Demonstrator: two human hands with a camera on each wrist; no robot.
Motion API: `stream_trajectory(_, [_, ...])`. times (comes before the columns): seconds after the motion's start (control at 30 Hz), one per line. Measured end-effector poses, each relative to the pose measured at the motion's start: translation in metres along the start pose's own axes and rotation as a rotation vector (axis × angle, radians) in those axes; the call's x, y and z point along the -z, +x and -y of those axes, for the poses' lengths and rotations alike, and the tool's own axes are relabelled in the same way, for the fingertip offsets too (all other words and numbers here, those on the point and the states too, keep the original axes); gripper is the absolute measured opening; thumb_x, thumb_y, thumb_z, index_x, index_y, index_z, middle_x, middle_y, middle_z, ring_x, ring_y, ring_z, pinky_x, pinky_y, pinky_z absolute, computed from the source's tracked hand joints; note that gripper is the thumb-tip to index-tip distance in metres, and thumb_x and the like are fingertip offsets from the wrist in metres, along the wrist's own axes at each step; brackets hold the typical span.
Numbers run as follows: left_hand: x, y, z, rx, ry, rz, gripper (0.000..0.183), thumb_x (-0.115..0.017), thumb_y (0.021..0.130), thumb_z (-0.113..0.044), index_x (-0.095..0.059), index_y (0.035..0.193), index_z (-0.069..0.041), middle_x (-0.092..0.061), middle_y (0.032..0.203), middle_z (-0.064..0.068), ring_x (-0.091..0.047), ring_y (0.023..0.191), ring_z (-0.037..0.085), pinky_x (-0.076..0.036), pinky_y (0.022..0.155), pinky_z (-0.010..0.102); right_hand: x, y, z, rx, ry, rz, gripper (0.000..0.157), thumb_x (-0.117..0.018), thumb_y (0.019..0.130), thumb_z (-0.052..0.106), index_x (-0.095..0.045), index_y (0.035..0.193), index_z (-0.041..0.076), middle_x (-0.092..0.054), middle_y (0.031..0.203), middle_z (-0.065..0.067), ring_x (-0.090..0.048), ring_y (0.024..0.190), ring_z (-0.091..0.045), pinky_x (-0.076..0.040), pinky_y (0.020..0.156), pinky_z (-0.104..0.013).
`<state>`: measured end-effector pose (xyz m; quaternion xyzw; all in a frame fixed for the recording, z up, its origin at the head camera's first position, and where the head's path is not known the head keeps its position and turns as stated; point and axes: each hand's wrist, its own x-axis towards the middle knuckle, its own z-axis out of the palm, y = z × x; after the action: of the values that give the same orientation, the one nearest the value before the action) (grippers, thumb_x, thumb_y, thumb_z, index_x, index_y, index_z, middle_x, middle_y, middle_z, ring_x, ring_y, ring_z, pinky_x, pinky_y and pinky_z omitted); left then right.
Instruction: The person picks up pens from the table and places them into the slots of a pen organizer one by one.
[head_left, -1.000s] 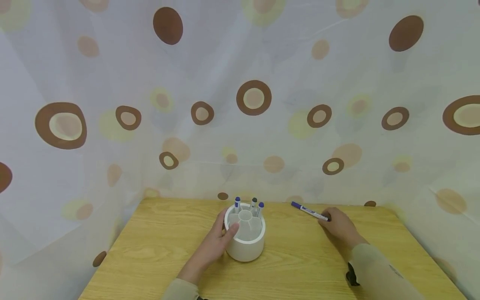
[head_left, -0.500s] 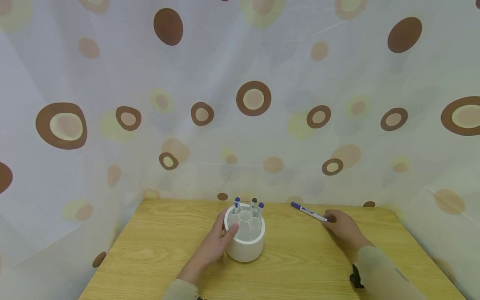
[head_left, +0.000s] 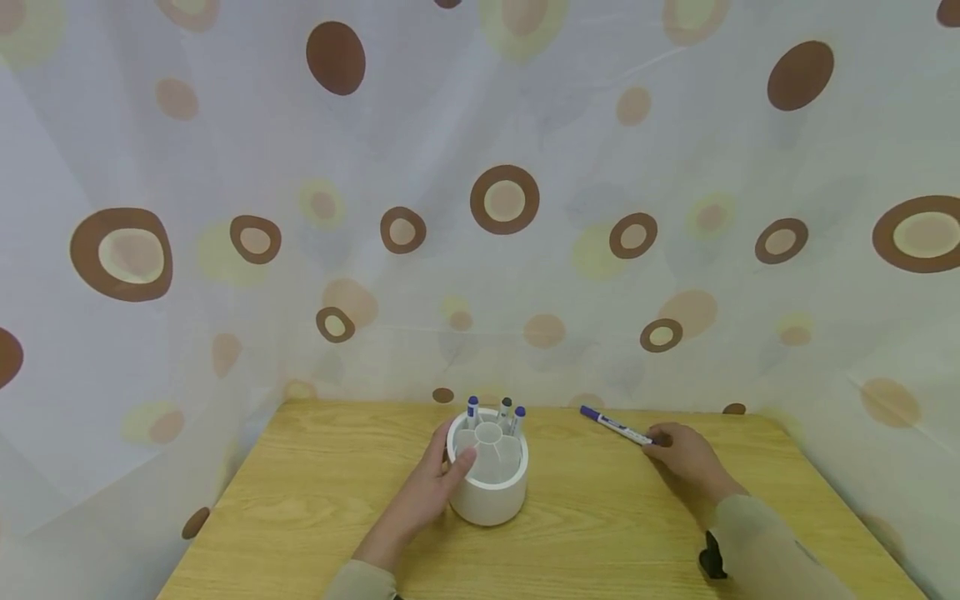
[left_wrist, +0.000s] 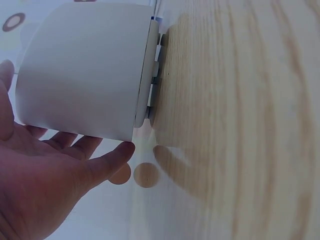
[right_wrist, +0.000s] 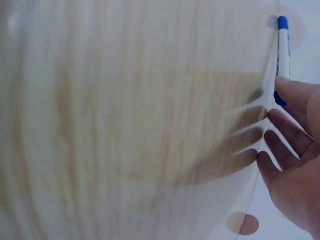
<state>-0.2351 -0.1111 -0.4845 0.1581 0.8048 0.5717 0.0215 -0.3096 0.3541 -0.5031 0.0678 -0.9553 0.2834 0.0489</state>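
Note:
A round white pen holder (head_left: 489,500) with divided compartments stands on the wooden table. My left hand (head_left: 427,492) grips its left side, thumb over the near rim and the other fingers around the outside. In the left wrist view, the fingers of that hand (left_wrist: 65,165) lie along the holder's smooth wall (left_wrist: 85,70). Off to the right, my right hand (head_left: 686,454) pinches the near end of a white marker with a blue cap (head_left: 615,426). Seen from the right wrist, the thumb lies on the marker (right_wrist: 283,55) and the other fingers are spread below it.
Two blue-capped markers, a left one (head_left: 472,410) and a right one (head_left: 518,419), and a dark-capped marker (head_left: 505,409) stand in the holder's rear compartments. A patterned cloth (head_left: 555,275) hangs right behind the table (head_left: 315,467) and along its sides.
My right hand has shifted slightly right and nearer along the marker, its fingers now at the marker's near end. The left hand and holder stay in place; the head view tilts slightly.

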Motion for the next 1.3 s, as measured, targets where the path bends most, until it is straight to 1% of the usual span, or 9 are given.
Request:
stream_trajectory(0.07, [0.000,0.001,0.001,0.008,-0.002,0.002,0.079,-0.054,0.114,-0.058,-0.022,0.176,-0.021,-0.029,0.179,0.018,-0.026,0.164,0.047,-0.023,0.126,0.073,0.000,-0.002,0.001,-0.013,0.006,-0.002,0.031,-0.074,0.106,0.017,-0.072,0.125,-0.008,-0.074,0.120,-0.027,-0.068,0.115,-0.050,-0.054,0.098,-0.068])
stream_trajectory(0.13, [-0.001,0.001,0.002,0.015,-0.005,0.001,0.080,-0.054,0.113,-0.059,-0.021,0.176,-0.021,-0.028,0.179,0.018,-0.025,0.164,0.046,-0.022,0.126,0.073,0.002,-0.005,0.005,-0.027,0.019,-0.010,0.032,-0.071,0.108,0.019,-0.072,0.127,-0.007,-0.075,0.121,-0.026,-0.068,0.115,-0.049,-0.055,0.097,-0.068])
stream_trajectory(0.27, [-0.001,0.001,0.002,0.017,-0.002,-0.001,0.081,-0.054,0.113,-0.059,-0.021,0.176,-0.019,-0.028,0.179,0.019,-0.025,0.164,0.047,-0.022,0.126,0.073,0.007,-0.012,0.017,-0.033,0.046,-0.040,0.034,-0.067,0.112,0.022,-0.070,0.130,-0.007,-0.071,0.129,-0.030,-0.065,0.121,-0.054,-0.053,0.099,-0.070])
stream_trajectory(0.37, [-0.001,0.000,0.001,0.008,-0.002,-0.003,0.080,-0.055,0.114,-0.057,-0.022,0.176,-0.018,-0.028,0.179,0.020,-0.025,0.163,0.048,-0.023,0.126,0.073,0.010,-0.017,0.027,-0.025,0.060,-0.071,0.038,-0.065,0.113,0.025,-0.068,0.133,-0.008,-0.070,0.131,-0.033,-0.064,0.121,-0.055,-0.054,0.098,-0.070])
stream_trajectory(0.53, [-0.001,-0.001,-0.001,0.006,-0.008,-0.002,0.077,-0.055,0.114,-0.054,-0.023,0.175,-0.021,-0.029,0.179,0.019,-0.026,0.163,0.048,-0.023,0.126,0.074,0.011,-0.023,0.039,-0.015,0.086,-0.122,0.044,-0.063,0.115,0.033,-0.068,0.137,-0.005,-0.074,0.123,-0.023,-0.067,0.119,-0.050,-0.057,0.095,-0.066])
stream_trajectory(0.67, [-0.001,-0.001,-0.001,0.005,-0.012,0.005,0.074,-0.055,0.115,-0.053,-0.024,0.175,-0.022,-0.030,0.179,0.018,-0.026,0.163,0.049,-0.022,0.126,0.075,0.013,-0.029,0.052,-0.011,0.133,-0.141,0.048,-0.063,0.115,0.038,-0.068,0.140,-0.002,-0.075,0.122,-0.018,-0.067,0.123,-0.049,-0.057,0.096,-0.066])
stream_trajectory(0.8, [-0.001,-0.001,-0.001,0.012,-0.010,0.007,0.076,-0.054,0.115,-0.055,-0.022,0.175,-0.022,-0.029,0.179,0.019,-0.026,0.163,0.050,-0.022,0.125,0.076,0.017,-0.034,0.069,-0.007,0.171,-0.159,0.048,-0.063,0.114,0.041,-0.068,0.141,0.001,-0.074,0.126,-0.018,-0.068,0.124,-0.049,-0.059,0.098,-0.064])
stream_trajectory(0.97, [-0.001,-0.001,-0.001,0.012,-0.010,0.003,0.077,-0.054,0.115,-0.054,-0.022,0.175,-0.019,-0.030,0.178,0.019,-0.026,0.163,0.050,-0.021,0.126,0.076,0.022,-0.038,0.087,0.010,0.186,-0.174,0.047,-0.063,0.115,0.040,-0.068,0.140,0.001,-0.074,0.125,-0.019,-0.069,0.123,-0.051,-0.060,0.096,-0.064])
stream_trajectory(1.3, [-0.001,0.000,0.000,0.008,-0.010,0.002,0.077,-0.055,0.115,-0.053,-0.022,0.175,-0.019,-0.030,0.178,0.019,-0.027,0.163,0.049,-0.022,0.126,0.075,0.030,-0.046,0.121,0.044,0.248,-0.207,0.042,-0.065,0.113,0.040,-0.072,0.136,0.005,-0.076,0.119,-0.011,-0.073,0.121,-0.043,-0.061,0.097,-0.059])
